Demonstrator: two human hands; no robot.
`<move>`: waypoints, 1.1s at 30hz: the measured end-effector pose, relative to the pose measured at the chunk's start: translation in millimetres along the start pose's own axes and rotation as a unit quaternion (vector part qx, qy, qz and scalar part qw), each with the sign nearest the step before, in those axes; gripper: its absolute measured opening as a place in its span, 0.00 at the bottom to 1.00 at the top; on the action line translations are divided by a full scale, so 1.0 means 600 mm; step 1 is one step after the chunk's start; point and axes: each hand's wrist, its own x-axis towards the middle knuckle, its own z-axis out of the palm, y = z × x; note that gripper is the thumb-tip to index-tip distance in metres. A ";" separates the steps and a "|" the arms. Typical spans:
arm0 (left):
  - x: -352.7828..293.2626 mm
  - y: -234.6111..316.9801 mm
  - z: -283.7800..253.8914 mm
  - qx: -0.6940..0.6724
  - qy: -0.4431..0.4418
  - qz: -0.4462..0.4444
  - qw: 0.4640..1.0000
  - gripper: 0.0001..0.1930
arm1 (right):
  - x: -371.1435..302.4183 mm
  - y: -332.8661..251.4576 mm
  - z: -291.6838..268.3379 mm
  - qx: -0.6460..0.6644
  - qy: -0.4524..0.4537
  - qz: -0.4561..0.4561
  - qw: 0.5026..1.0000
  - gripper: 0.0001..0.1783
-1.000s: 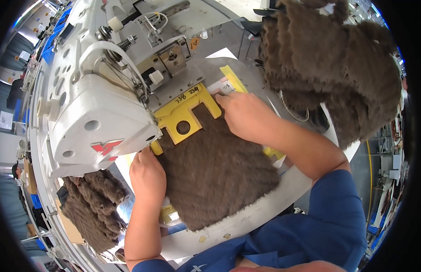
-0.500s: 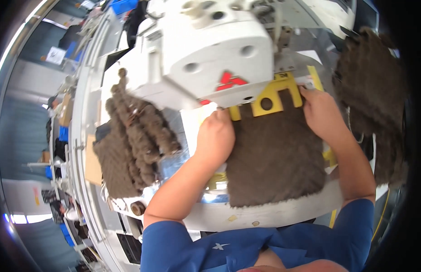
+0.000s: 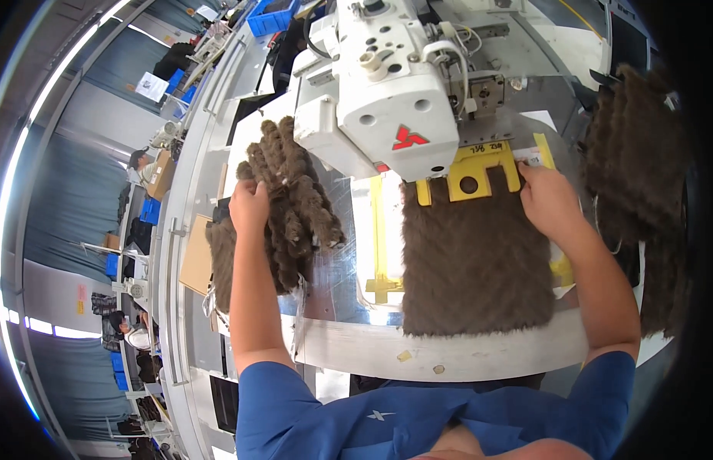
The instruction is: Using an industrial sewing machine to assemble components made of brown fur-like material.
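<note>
A brown fur panel lies flat under the sewing machine head, its top edge beneath a yellow notched clamp plate. My right hand is closed at the panel's upper right edge, beside the plate; its fingertips are partly hidden. To the left rests a pile of rolled brown fur strips. My left hand reaches onto that pile's left side, fingers pinched on a fur strip there.
More brown fur pieces hang at the right. Yellow tape marks a white sheet beside the panel. A cardboard piece stands left of the pile. A blue crate sits far back; other people work along the left.
My left hand has left the panel's upper left edge and moved left to the fur strip pile. My right hand stays at the panel's right edge. The view has shifted.
</note>
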 end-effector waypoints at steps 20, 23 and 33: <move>-0.144 0.112 -0.164 -0.690 -0.135 -0.050 0.709 0.18 | -0.030 -0.055 -0.077 0.126 -0.026 -0.094 0.987 0.23; -0.254 0.185 -0.143 -0.727 -0.269 -0.029 0.631 0.25 | -0.072 -0.108 -0.115 0.272 -0.136 -0.211 0.929 0.32; -0.290 0.293 -0.034 -0.794 -0.390 0.058 0.463 0.27 | -0.092 -0.080 -0.138 0.064 -0.062 -0.196 0.977 0.09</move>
